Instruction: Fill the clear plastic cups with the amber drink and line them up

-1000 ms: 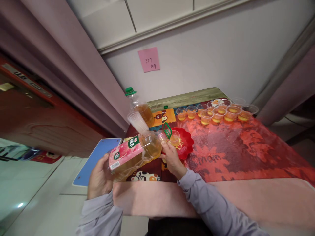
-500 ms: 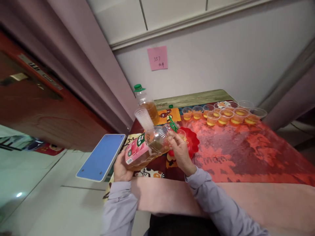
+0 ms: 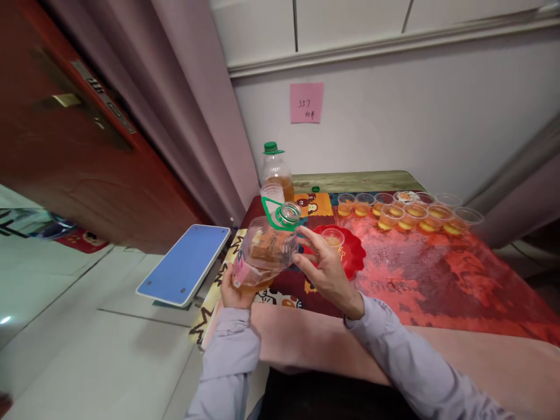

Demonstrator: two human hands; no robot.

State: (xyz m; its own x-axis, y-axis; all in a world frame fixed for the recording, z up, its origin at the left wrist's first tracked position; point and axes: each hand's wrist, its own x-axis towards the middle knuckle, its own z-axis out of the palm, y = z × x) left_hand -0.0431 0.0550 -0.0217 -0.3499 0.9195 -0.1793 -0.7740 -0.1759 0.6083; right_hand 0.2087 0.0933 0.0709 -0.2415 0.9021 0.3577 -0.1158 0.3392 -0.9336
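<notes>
One open bottle [image 3: 271, 248], part-filled with amber liquid, is held tilted above the near-left part of the surface [image 3: 420, 286], its mouth uppermost and farthest from my viewpoint. I see the left hand [image 3: 236, 291] gripping its lower end; the right hand [image 3: 326, 271] is open, fingers spread beside the bottle's shoulder, and I cannot tell whether the fingertips touch it. Right of the bottle, a red plate [image 3: 357, 251] carries one cup [image 3: 333, 238]. Behind the open bottle stands a capped bottle [image 3: 284, 185]; farther right, a group of partly filled cups [image 3: 391, 217] occupies the far side of the surface.
</notes>
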